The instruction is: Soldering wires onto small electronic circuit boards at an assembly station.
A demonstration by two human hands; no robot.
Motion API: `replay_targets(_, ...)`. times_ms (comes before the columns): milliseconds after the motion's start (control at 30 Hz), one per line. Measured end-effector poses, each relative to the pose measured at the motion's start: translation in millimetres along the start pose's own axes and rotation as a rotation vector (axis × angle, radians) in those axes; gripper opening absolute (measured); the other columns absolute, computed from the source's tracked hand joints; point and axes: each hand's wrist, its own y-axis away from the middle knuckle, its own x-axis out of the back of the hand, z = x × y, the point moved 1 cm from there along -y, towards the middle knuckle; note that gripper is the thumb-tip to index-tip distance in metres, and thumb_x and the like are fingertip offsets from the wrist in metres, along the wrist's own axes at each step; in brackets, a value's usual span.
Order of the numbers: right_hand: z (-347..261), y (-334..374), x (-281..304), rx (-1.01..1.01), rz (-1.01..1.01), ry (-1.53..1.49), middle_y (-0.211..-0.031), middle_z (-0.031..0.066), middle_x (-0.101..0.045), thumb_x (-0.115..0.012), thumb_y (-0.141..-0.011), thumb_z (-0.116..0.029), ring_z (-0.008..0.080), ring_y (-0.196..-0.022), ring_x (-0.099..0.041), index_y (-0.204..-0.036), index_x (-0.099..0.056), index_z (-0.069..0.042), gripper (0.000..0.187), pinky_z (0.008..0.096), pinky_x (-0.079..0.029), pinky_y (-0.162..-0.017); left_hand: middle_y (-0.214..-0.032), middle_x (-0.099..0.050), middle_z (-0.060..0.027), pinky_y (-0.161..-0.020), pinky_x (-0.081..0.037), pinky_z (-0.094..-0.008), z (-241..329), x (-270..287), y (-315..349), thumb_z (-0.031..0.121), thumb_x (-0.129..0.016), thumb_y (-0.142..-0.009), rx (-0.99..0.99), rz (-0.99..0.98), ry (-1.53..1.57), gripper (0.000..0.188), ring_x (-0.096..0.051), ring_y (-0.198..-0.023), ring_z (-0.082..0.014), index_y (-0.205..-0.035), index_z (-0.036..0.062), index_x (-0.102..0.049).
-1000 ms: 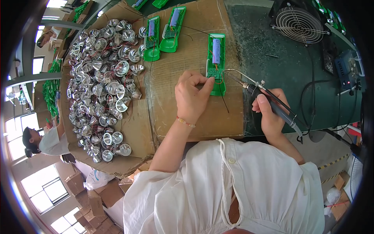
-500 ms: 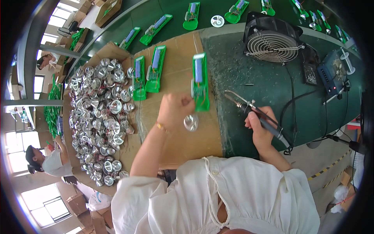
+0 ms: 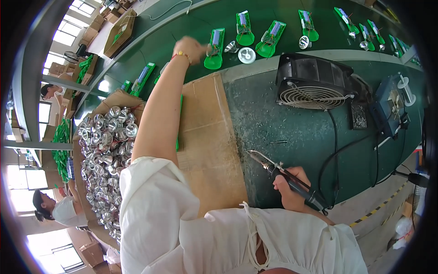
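Observation:
My left hand [image 3: 189,49] is stretched over the far green strip, its fingertips at the left edge of a green plastic housing [image 3: 214,51]. The fingers are blurred, and whether they grip it cannot be made out. That housing holds a blue cylindrical cell and wired parts; a silver reflector cup [image 3: 231,47] lies beside it. Closer to me, my right hand [image 3: 292,188] is closed around a soldering iron [image 3: 299,185] with a thin metal tube along it, tip pointing left over the green mat. A green housing edge [image 3: 179,130] shows from behind my left forearm, mostly hidden.
Silver reflector cups [image 3: 105,155] fill a cardboard box at left. A black fan [image 3: 315,84] with a wire guard stands behind the iron. At right are a blue soldering station [image 3: 388,107] and cables. More green housings [image 3: 270,39] line the far strip.
My left hand has gone from the cardboard to the far strip. The housing and reflector from the cardboard's middle now lie there. My view has shifted; my right hand still holds the iron.

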Motion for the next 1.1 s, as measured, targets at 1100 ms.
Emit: replay_targets(1100,-1.0,20.0,-9.7,0.292,0.119,0.102,-0.065,0.0043,-0.056,-0.057,-0.084,-0.013,0.0071,-0.051,-0.048,-0.085,-0.051,-0.001,0.013,0.0179,-0.037,-0.046,-0.084,-0.056,-0.0059,-0.075,-0.039,-0.0388,-150.5,-56.9,374.4,0.019,-0.066,-0.070,0.327,0.681,-0.174,0.010,-0.051,-0.089,-0.0252,-0.072,0.0096,-0.068)
